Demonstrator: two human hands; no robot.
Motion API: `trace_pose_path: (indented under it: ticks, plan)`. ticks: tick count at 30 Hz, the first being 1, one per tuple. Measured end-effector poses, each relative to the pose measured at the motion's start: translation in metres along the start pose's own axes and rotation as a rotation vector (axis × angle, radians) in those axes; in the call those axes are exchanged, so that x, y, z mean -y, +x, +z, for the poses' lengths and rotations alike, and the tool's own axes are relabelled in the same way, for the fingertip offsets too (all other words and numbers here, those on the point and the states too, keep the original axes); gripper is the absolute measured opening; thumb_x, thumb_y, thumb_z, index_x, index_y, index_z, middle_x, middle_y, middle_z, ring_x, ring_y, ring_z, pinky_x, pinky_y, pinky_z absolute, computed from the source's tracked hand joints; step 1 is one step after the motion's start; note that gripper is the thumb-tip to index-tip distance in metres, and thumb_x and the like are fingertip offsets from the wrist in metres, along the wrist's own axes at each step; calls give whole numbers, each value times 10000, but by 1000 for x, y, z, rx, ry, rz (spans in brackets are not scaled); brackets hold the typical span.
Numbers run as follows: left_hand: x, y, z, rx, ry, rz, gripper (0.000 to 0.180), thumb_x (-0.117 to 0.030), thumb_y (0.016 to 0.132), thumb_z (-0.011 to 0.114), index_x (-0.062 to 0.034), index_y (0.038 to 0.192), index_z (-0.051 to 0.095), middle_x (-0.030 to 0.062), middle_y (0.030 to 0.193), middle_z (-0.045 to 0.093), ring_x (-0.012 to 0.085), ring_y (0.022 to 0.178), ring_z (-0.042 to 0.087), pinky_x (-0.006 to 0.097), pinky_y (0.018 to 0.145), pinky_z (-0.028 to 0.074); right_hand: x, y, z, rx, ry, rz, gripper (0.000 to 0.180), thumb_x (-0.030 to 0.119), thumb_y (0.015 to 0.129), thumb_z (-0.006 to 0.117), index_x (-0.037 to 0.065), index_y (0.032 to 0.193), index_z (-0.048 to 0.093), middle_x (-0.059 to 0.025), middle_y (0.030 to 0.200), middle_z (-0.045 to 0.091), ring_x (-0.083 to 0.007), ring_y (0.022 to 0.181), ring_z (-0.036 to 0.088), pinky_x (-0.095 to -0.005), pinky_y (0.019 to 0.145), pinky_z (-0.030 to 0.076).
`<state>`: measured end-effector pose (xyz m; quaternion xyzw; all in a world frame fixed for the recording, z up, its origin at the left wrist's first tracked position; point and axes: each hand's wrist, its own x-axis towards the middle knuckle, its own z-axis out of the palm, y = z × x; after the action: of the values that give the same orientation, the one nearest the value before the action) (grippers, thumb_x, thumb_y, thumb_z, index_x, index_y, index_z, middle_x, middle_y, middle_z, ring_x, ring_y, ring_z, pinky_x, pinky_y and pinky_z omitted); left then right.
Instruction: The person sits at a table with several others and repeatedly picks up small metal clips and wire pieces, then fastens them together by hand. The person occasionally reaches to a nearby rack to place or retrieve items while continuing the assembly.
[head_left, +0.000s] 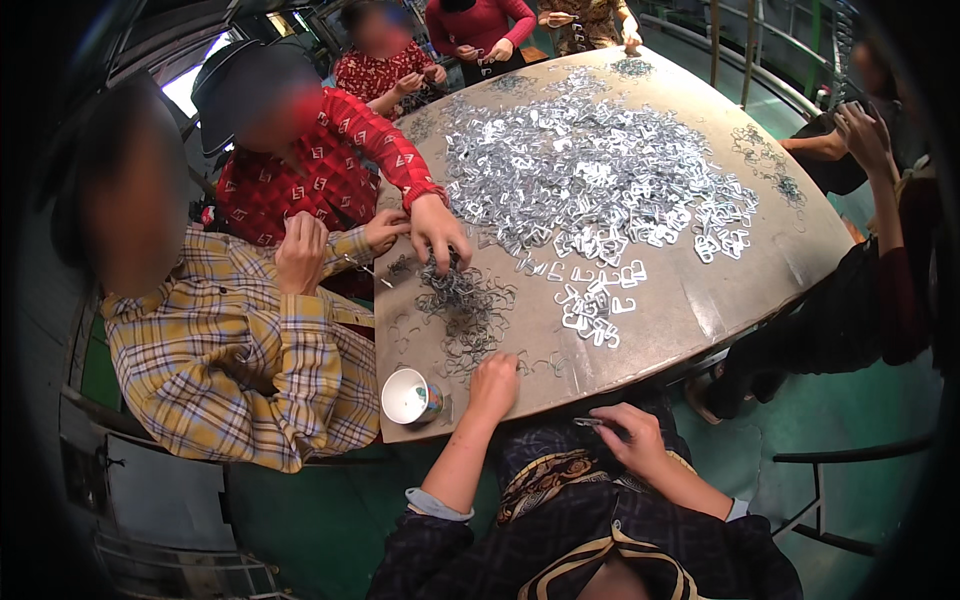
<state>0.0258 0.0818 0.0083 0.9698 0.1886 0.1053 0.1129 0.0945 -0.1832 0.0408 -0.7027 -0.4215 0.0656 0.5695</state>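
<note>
My left hand (497,385) rests at the near left edge of the table, its fingers curled down beside loose, thin wire hooks (543,362). Whether a hook is between those fingertips is hidden. Over my lap, just off the table edge, my right hand (635,435) pinches a small silvery metal piece (588,421); its exact shape is too small to tell. Beyond my left hand lies a heap of dark wire hooks (465,305). A small cluster of flat, pale hook-shaped pieces (592,315) lies ahead of my hands.
A big spread of pale flat pieces (600,180) covers the middle of the brown table (680,310). A paper cup (408,396) stands at the near left corner. A co-worker's hand (440,235) reaches into the wire heap; several other people stand or sit around the table.
</note>
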Motion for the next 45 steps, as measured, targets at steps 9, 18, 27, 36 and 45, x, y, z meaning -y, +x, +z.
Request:
trace_pose_path:
  ticks: [9, 18, 27, 36, 45]
  plan:
    - [-2, -1, -7, 21, -730, -370, 151, -18, 780, 683, -3, 930, 680, 107, 824, 688, 184, 744, 663, 311, 700, 526, -11, 8, 0, -21, 42, 77, 277, -45, 766, 709, 23, 1033, 675, -126, 823, 658, -247, 738, 665, -318, 653, 520]
    - [-72, -26, -21, 216, -1178, -25, 78, -24, 821, 708, 4, 869, 653, 67, 1019, 595, 136, 937, 559, 269, 830, 443, -27, 12, 4, -89, 61, 128, 335, -59, 758, 719, 27, 1078, 672, -102, 857, 674, -172, 747, 668, -278, 666, 523]
    - [-90, -20, 5, 220, -1165, -4, 72, -28, 862, 666, 9, 910, 627, 97, 1062, 633, 160, 980, 585, 300, 897, 447, -45, 15, 5, -92, 127, 159, 342, -74, 764, 698, -3, 1094, 644, -125, 919, 689, -210, 786, 696, -301, 720, 553]
    - [-86, -25, 10, 295, -1363, -84, 61, -10, 936, 569, -3, 988, 539, 102, 1069, 641, 144, 1006, 584, 284, 897, 458, -65, 33, -11, -163, 17, 87, 335, -12, 736, 731, -6, 1061, 650, -130, 853, 650, -212, 746, 656, -301, 684, 520]
    - [-86, -35, 6, 243, -1234, -41, 49, 1, 921, 575, -6, 937, 529, 107, 1030, 652, 148, 985, 591, 303, 893, 465, -144, 102, 4, -155, -496, 213, 345, 145, 734, 769, 17, 1041, 674, -142, 857, 590, -327, 865, 570, -429, 772, 451]
